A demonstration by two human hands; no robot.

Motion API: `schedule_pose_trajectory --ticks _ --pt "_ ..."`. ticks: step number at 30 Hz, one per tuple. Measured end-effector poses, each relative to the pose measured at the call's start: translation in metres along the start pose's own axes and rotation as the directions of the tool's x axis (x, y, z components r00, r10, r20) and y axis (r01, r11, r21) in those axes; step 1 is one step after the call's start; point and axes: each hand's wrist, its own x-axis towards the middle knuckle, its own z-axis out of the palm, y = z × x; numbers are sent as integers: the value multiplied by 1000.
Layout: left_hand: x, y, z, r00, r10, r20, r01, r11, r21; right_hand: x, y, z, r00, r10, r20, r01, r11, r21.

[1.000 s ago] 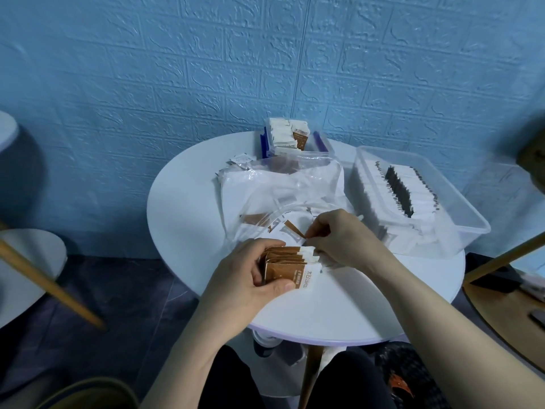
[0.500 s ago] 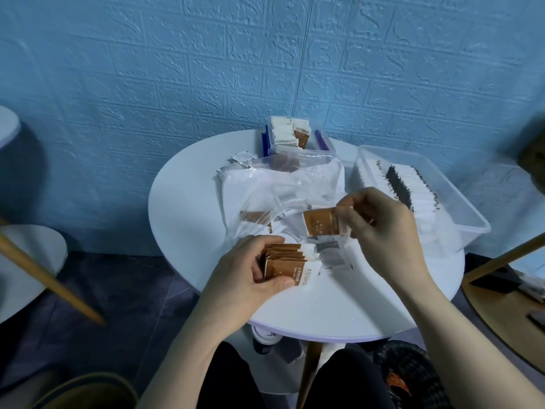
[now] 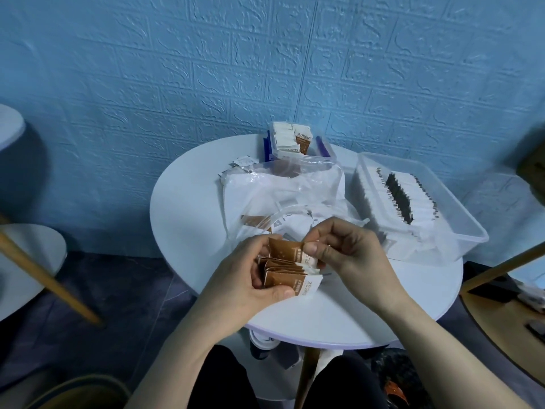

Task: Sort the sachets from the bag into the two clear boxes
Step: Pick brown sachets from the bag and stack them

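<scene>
On the desk (image 3: 206,231) before you, the bag (image 3: 283,196) lies at centre. Behind it stands the small box (image 3: 298,143); to its right, the large box (image 3: 418,208), sachets standing in rows inside. Your left hand (image 3: 244,278) holds a sachet stack (image 3: 289,276) at the near edge, your right hand (image 3: 351,255) just beside it.

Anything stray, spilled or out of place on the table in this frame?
A few loose pale sachets lie on the round table behind the plastic bag, outside both clear boxes. Otherwise orderly: the left hand grips a stack of brown sachets while the right hand pinches another brown sachet against it.
</scene>
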Motion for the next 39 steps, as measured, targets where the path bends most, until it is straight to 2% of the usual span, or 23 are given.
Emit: schedule_pose_trajectory --ticks 6,11,15,18,20,22,23,25,27,28,31,36,39 --pt "-1 0 -4 999 49 -10 -48 998 51 4 8 2 997 65 36 -62 993 -99" --pt "-1 7 -2 997 80 1 -77 956 283 4 14 -5 994 111 10 -108 982 -153" --pt "1 20 -2 992 116 45 -122 841 527 4 16 -10 994 104 16 -100 983 -156" --pt "-2 25 -2 988 152 35 -145 808 571 4 14 -13 995 100 30 -94 983 -159" --pt "-7 24 -4 985 169 21 -150 803 576 7 11 -17 997 78 9 -74 972 -223" --pt "-13 22 -10 983 185 1 -154 814 560 12 6 -22 999 18 41 0 916 -402" --pt "-15 20 -15 981 194 -18 -154 829 538 16 2 -23 995 -31 93 75 853 -517" --pt "-19 17 -25 978 202 -43 -150 839 523 28 -4 -20 958 -133 253 277 656 -702" --pt "-21 14 -31 980 196 -23 -151 818 555 42 -8 -13 909 -151 388 410 486 -772" --pt "-21 14 -33 981 196 -13 -154 809 567 49 -10 -9 890 -132 436 446 440 -779" --pt "-20 13 -33 982 186 18 -165 816 554 72 -9 5 851 -44 523 497 389 -776" --pt "-13 9 -36 989 136 60 -148 851 504 91 1 27 864 148 481 400 380 -834" --pt "-11 7 -36 991 119 55 -131 865 484 94 5 33 892 108 439 352 445 -823"
